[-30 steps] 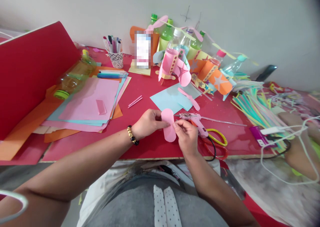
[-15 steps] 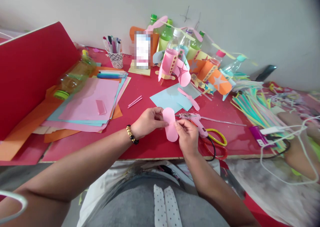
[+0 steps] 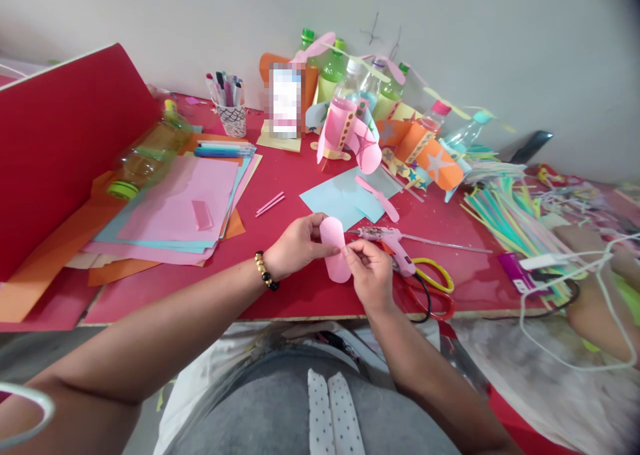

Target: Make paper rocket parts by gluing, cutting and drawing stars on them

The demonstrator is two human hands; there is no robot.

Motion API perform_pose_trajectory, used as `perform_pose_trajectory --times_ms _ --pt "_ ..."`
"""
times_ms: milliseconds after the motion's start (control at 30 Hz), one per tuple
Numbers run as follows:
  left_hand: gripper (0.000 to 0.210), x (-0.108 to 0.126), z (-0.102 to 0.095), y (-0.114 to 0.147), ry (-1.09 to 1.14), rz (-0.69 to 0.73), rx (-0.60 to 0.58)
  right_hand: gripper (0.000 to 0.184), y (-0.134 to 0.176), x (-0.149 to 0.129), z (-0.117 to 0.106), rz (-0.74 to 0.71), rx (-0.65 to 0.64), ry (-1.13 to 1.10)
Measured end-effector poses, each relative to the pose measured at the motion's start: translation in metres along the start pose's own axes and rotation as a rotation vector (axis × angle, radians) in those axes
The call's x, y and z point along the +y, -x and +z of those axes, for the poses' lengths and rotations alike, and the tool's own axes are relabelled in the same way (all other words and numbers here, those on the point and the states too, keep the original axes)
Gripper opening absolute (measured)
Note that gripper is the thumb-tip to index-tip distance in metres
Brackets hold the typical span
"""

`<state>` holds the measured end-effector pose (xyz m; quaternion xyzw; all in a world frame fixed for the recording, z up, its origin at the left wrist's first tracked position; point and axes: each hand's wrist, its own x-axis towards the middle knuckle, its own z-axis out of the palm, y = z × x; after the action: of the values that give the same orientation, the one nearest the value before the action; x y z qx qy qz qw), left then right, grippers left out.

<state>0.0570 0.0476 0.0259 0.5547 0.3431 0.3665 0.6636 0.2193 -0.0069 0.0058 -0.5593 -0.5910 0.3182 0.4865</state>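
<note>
Between my hands is a pink paper cutout (image 3: 334, 232) with rounded ends, held above the red table (image 3: 295, 298) near its front edge. My left hand (image 3: 300, 245) pinches it from the left, thumb across its front. From the right, my right hand (image 3: 371, 271) grips its edge near the middle with thumb and fingertips. Just behind the right hand lies a pink glue gun (image 3: 395, 243) with a long glue stick out of its back. Scissors (image 3: 440, 275) with yellow and red handles lie to the right of that hand. A pink propeller-shaped cutout (image 3: 377, 198) rests on light blue paper (image 3: 330, 198).
Coloured paper sheets (image 3: 175, 201) are stacked at left, beside a clear green bottle (image 3: 150, 158). A pen cup (image 3: 233, 119), a blurred phone screen (image 3: 286, 101) and several decorated bottle planes (image 3: 343, 125) stand at the back. At right are straws (image 3: 505, 225) and another person's arm (image 3: 595, 308).
Both hands and the pink cutout have shifted slightly left. The cutout is turned a little, and my right fingers have moved along its edge. Other things look unchanged.
</note>
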Motion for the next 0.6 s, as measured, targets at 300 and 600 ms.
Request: perform_pose_trajectory --times_ms 300,600 --pt "0.034 -0.001 -0.004 -0.001 0.004 -0.057 -0.021 0.024 -0.003 0.005 -0.001 0.072 -0.038 -0.124" --pt "0.031 0.000 -0.010 -0.001 -0.030 -0.086 -0.060 0.024 -0.004 0.009 -0.002 0.090 0.052 -0.163"
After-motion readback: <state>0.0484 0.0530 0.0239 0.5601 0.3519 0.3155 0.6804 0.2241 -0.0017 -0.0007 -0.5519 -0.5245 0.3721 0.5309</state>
